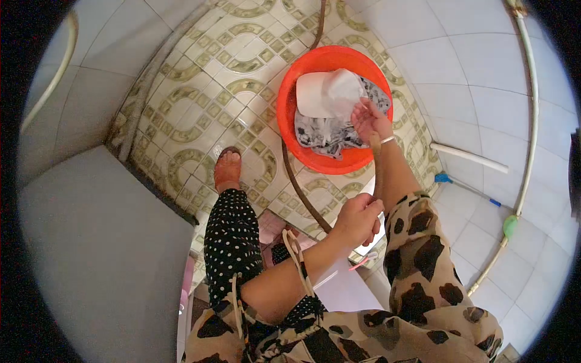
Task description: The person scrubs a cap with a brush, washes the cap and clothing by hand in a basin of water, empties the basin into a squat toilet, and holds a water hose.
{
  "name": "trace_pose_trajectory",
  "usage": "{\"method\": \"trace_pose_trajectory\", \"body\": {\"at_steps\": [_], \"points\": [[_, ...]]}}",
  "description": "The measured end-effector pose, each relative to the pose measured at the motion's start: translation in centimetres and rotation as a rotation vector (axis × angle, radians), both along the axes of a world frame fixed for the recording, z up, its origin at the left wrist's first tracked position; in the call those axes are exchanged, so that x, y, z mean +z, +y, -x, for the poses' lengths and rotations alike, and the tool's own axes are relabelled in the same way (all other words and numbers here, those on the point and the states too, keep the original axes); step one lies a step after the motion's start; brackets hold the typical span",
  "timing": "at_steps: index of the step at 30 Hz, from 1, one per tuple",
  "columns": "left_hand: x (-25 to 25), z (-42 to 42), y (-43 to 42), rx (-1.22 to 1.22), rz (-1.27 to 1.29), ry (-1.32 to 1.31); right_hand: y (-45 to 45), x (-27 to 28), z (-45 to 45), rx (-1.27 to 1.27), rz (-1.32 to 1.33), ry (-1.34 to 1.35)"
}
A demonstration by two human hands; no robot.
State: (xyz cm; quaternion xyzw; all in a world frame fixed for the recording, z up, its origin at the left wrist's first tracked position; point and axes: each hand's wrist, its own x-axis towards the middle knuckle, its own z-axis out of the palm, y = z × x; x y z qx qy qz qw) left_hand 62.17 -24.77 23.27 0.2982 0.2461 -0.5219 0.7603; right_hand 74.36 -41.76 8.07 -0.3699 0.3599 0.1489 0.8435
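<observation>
An orange-red basin [288, 130] stands on the tiled floor, with a white cap [315, 95] lying on a black-and-white patterned cloth [318, 136] inside it. Over the basin's right part, my right hand [370, 121] is open, palm up, beside the cap and cloth. My left hand [361, 221] is closed round a brown hose [379, 166] below the basin. The hose's upper end reaches up close to my right wrist. Whether water runs from it is too unclear to tell.
The hose [296, 184] also runs along the floor left of the basin. A white pipe piece [469, 157] and a blue brush [443, 178] are by the right wall. A grey panel [109, 254] fills the lower left. My foot [228, 169] is left of the basin.
</observation>
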Motion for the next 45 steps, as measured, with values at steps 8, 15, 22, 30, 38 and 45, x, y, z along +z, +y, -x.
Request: {"method": "trace_pose_trajectory", "body": {"at_steps": [8,15,22,30,38,45], "points": [[-0.7,0.3,1.0,0.021,0.035,0.02,-1.3,-2.0,-0.7,0.155,0.103,0.097],[-0.5,-0.1,0.6,0.017,-0.029,0.038,-2.6,-2.2,-1.1,-0.034,0.033,0.125],[-1.0,-0.1,0.1,0.201,-0.154,0.045,-1.9,-2.1,-1.2,0.136,0.223,0.096],[-0.7,0.1,-0.4,0.101,-0.106,0.085,1.0,-0.8,0.5,0.329,0.072,0.161],[0.3,-0.2,0.2,-0.124,0.036,-0.03,-2.2,-2.5,-1.0,0.168,0.008,0.016],[-0.1,-0.3,0.3,-0.017,0.053,0.025,-1.9,-0.7,0.3,0.325,-0.002,-0.013]]}}
